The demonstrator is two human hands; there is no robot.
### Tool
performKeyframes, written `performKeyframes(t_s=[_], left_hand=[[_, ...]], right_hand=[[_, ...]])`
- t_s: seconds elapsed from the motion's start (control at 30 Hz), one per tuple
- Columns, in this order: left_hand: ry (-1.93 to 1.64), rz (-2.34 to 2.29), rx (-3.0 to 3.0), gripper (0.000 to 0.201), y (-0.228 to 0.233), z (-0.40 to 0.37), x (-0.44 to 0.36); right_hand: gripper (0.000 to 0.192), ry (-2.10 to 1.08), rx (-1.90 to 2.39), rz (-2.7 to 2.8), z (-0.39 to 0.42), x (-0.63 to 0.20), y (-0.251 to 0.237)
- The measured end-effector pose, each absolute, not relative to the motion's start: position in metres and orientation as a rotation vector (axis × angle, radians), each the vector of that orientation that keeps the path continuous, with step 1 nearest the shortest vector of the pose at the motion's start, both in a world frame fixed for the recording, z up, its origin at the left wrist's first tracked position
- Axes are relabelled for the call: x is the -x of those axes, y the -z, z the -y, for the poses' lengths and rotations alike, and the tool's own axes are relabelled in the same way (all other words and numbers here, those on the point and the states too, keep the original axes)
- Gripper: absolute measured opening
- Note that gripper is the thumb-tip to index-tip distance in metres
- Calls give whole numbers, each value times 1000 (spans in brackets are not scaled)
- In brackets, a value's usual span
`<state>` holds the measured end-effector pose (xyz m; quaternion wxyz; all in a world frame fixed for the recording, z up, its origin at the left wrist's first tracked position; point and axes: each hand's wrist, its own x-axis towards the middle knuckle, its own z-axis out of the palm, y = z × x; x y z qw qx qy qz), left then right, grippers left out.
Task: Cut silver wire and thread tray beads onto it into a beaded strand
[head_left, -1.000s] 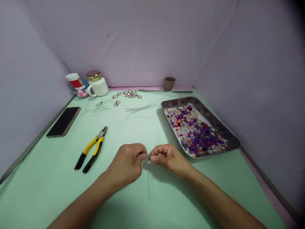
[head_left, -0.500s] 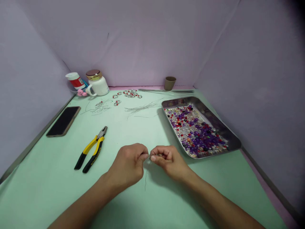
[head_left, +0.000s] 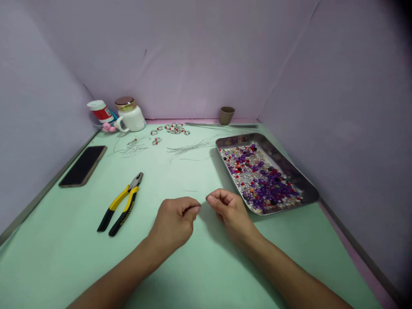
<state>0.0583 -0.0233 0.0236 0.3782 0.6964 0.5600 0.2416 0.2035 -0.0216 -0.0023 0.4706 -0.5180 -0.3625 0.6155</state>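
Pliers (head_left: pixel 120 204) with unreadable handle print, left hand (head_left: pixel 174 223), right hand (head_left: pixel 230 211)

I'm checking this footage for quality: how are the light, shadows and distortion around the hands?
Head view: soft, even light; faint shadows under the left hand and right hand; mild glare on the metal tray rim; wide-angle bending at the edges, dark vignette top right; the thin wire between the fingertips is barely resolved.

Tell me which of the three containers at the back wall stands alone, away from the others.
The small brown cup stands alone, near the tray's far end. The white jar with a gold lid and the red-and-white container sit together in the left corner.
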Motion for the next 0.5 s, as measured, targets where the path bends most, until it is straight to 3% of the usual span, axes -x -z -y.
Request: performKeyframes(t_s=[0.13, 0.27, 0.4, 0.5], left_hand=[[-468, -1360, -1444, 14, -25, 23, -60], [-427, -1320, -1468, 12, -26, 21, -61], [-483, -1428, -1731, 18, -42, 9, -49], [-603, -1683, -1845, 34, -57, 6, -17]], right_hand=[[21, -1293, 1374, 1066, 26, -201, 0], [19, -1149, 1403, 1076, 25, -201, -1], [23, -1298, 1330, 904, 19, -204, 6], [26, -1389, 1270, 776, 18, -205, 10]])
